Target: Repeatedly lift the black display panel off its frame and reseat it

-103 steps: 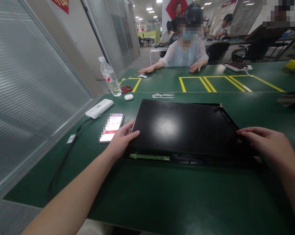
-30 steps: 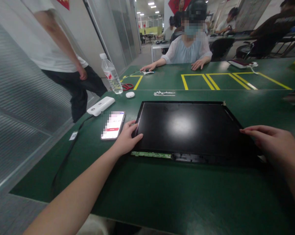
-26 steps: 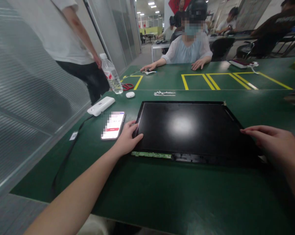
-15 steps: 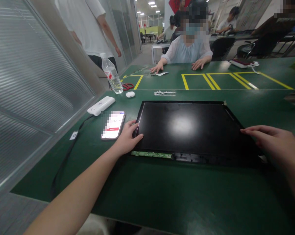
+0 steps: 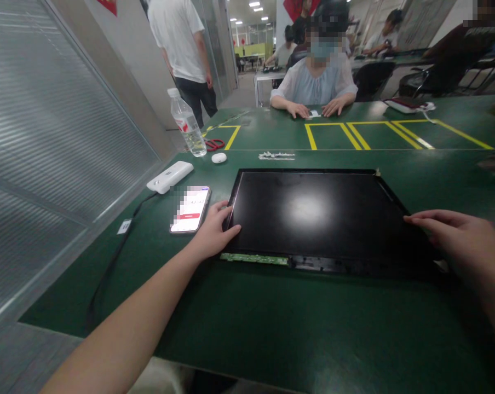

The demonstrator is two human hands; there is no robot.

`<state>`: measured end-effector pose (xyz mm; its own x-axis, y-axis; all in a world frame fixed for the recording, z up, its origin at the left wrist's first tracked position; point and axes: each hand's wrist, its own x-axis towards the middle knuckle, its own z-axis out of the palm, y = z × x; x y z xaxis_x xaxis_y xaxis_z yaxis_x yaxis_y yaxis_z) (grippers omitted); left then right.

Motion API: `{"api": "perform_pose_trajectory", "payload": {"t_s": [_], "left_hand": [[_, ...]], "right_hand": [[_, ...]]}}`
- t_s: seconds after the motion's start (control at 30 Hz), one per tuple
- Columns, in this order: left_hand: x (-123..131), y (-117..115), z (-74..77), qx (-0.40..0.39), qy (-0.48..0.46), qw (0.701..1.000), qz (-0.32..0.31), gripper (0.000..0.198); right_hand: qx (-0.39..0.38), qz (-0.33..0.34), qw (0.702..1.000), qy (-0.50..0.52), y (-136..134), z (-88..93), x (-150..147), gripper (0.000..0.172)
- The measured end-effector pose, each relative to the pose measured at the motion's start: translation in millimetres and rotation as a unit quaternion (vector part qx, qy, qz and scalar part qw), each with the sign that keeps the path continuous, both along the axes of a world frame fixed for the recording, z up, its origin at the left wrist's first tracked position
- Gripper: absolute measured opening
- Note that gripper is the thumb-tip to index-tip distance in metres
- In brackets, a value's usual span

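A black LCD panel (image 5: 272, 219) lies flat on the green table before me, with a bright reflection on its screen. Along its near edge runs a green circuit strip (image 5: 253, 259). My left hand (image 5: 215, 231) grips the panel's left edge, thumb on top and fingers along the outer side. At the right edge, the fingertips of my right hand (image 5: 456, 230) are pinched together on the rim. Whether a thin film is also between those fingertips cannot be made out.
Left of the panel lie a lit phone (image 5: 191, 209), a white device (image 5: 170, 177) with a black strap, and a white earbud case (image 5: 219, 158). A water bottle (image 5: 189, 125) stands near red-handled scissors (image 5: 214, 144). White scraps (image 5: 276, 156) lie beyond the panel. A person (image 5: 319, 82) sits opposite.
Both my hands and the panel stay put. The person opposite has brought both hands together over a small white piece. The standing person at left has moved farther off to the right.
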<state>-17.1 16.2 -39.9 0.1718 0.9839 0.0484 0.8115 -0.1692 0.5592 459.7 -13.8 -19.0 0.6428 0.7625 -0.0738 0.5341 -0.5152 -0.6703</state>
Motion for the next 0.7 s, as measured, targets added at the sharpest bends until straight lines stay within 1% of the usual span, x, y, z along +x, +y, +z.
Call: {"api": "perform_pose_trajectory", "payload": {"t_s": [0.17,0.33,0.4,0.5,0.57,0.7], "left_hand": [[1,-3,-0.7,-0.002,0.004,1.000,-0.005,0.053],[0,-4,-4.0,0.015,-0.001,1.000,-0.014,0.050],[0,-5,-2.0,0.022,0.003,1.000,-0.017,0.050],[0,-7,6.1,0.024,0.023,0.999,-0.030,0.053],[-2,-8,12.4,0.027,0.044,0.997,-0.060,0.057],[-12,-9,20.7,0.037,0.057,0.986,-0.154,0.054]], "right_hand": [[0.003,0.000,1.000,0.004,0,-2.1,1,0.051],[0.010,0.007,1.000,0.002,0,-2.0,0,0.050],[0.010,0.008,1.000,0.004,0,-0.5,0,0.049],[-0.008,0.014,1.000,-0.008,0,2.5,0,0.049],[-0.024,0.029,0.999,-0.034,0,3.9,1,0.046],[-0.035,0.054,0.996,-0.064,0,4.9,2,0.042]]}}
